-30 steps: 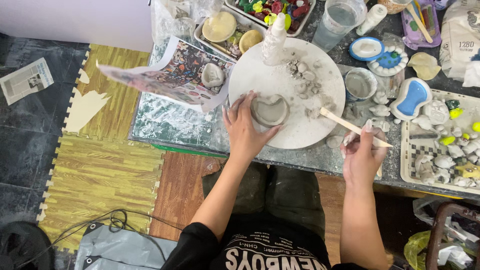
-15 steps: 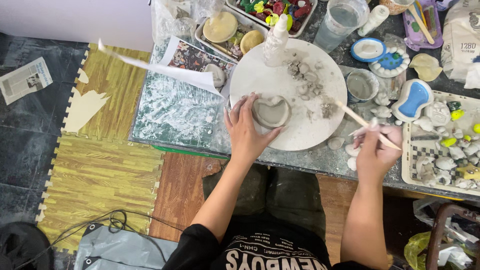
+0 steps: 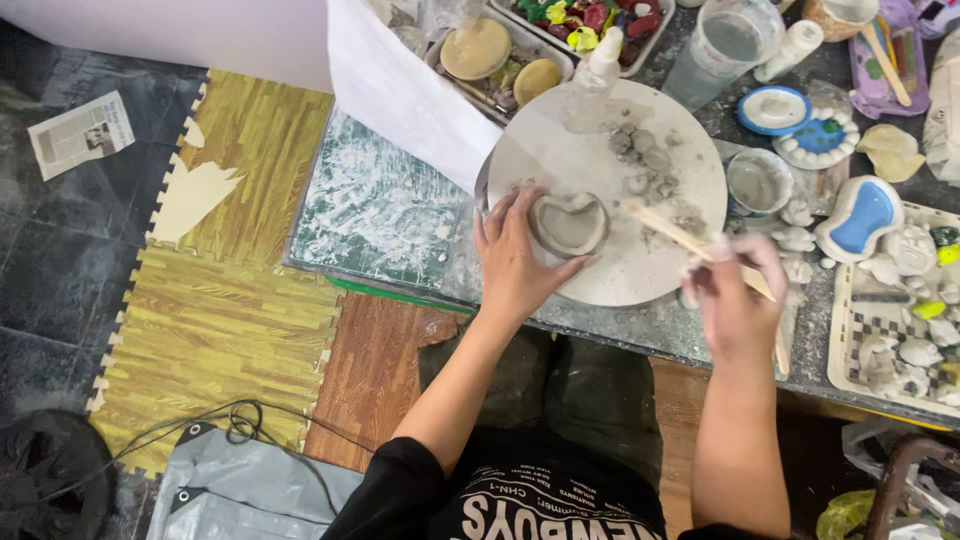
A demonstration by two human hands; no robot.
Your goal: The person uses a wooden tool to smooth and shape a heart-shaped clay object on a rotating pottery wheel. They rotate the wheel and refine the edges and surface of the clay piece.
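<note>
The thin wooden modelling stick (image 3: 700, 246) has swung in since the earlier frames, its tip now lying just beside the small heart-shaped grey clay dish (image 3: 568, 223), and a white paper sheet (image 3: 400, 90) has flapped over the table's left part. The right hand (image 3: 735, 290), blurred, grips the stick. The left hand (image 3: 515, 262) cups the dish, fingers spread against its rim, on the round clay-smeared board (image 3: 560, 150); shaping looks under way.

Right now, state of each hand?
Left hand: open, cupped against the clay dish.
Right hand: closed on a wooden stick.
</note>
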